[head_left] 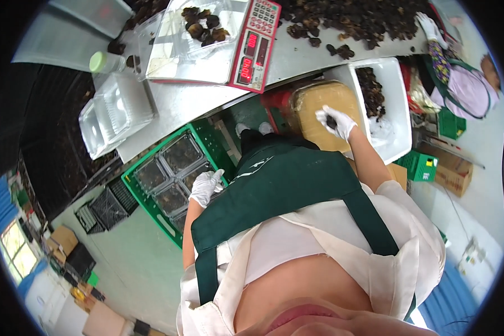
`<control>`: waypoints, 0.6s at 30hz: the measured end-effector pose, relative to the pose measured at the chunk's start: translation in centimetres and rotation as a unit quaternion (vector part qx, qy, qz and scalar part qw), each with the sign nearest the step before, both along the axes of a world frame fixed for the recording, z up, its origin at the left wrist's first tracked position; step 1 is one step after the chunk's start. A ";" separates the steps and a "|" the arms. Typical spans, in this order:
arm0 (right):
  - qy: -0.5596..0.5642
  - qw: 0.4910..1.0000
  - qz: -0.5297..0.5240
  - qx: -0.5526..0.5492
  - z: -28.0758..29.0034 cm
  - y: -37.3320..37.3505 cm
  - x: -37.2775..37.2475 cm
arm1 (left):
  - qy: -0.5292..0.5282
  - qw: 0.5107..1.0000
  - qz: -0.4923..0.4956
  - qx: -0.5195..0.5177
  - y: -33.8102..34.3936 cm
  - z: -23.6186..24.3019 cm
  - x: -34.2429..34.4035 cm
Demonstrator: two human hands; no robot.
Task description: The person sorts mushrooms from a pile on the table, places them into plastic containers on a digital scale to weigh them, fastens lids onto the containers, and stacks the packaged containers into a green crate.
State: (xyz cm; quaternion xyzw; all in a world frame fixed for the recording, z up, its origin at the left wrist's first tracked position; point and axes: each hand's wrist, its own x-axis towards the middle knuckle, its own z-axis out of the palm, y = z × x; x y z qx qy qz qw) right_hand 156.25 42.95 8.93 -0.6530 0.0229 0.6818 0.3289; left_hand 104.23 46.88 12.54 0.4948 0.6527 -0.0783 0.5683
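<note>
Your right hand (337, 124) pinches a dark piece (331, 122) in its gloved fingertips, above the tan padded top (313, 106), off the table's (176, 109) near edge and just left of the white box's (400, 112) left edge. It looks light and perhaps brittle at the rim — best held lightly by its middle. Your left hand (206, 187) is half curled at the green crate's (211, 144) right edge — you can't tell whether it grips anything.
</note>
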 end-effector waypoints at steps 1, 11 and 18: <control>0.046 0.997 0.036 0.053 2.0 1.7 -0.4 | -0.017 1.000 -0.010 0.020 0.6 -0.2 -0.4; 0.093 0.948 0.047 0.300 18.7 10.0 -10.6 | 0.053 0.967 -0.210 0.138 5.2 1.5 -1.0; 0.015 0.956 0.063 0.286 16.7 14.2 -11.8 | 0.054 0.967 -0.223 0.112 5.5 -0.1 -1.6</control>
